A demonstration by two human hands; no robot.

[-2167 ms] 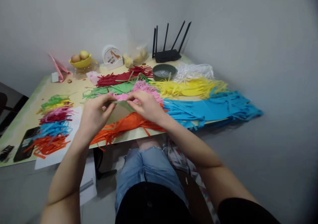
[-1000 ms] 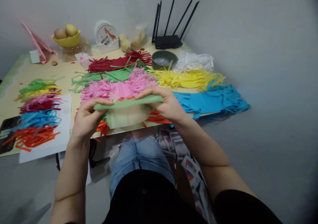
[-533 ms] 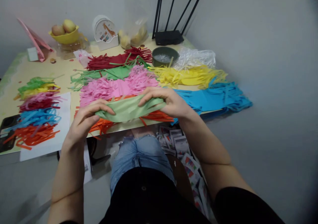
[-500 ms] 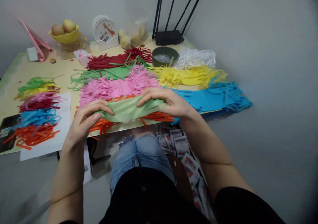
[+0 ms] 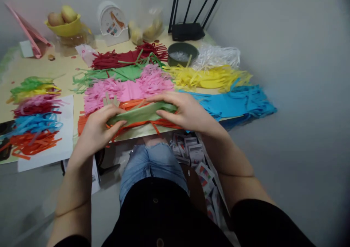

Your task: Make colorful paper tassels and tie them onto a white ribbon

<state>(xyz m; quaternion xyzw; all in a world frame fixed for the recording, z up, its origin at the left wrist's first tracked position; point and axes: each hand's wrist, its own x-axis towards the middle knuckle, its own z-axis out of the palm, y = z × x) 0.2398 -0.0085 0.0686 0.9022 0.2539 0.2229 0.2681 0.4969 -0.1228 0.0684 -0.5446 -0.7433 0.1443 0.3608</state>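
Observation:
A light green strip of fringed tissue paper (image 5: 142, 113) stretches between my two hands, above the table's front edge. My left hand (image 5: 102, 128) pinches its left end between thumb and fingers, and a few pale green fringe strands stick up behind the fingers. My right hand (image 5: 182, 110) grips the right end, thumb in front and fingers over the top. Right under the strip lies orange fringed paper (image 5: 161, 124), partly hidden by my hands. Beyond it is a pink fringed stack (image 5: 128, 90), and blue fringed paper (image 5: 232, 106) lies to the right.
Green (image 5: 123, 73), dark red (image 5: 123, 60) and yellow fringed paper (image 5: 210, 80) lie farther back. A dark round bowl (image 5: 182, 59) stands beside white shreds (image 5: 218, 56), before a black router (image 5: 188, 31). Small coloured bundles (image 5: 38, 124) lie left, partly on white paper (image 5: 67, 130). Packets (image 5: 197, 152) are below.
Both hands have turned the light green strip, so it looks narrower and folded, now lower against the orange paper. The whole view has shifted slightly.

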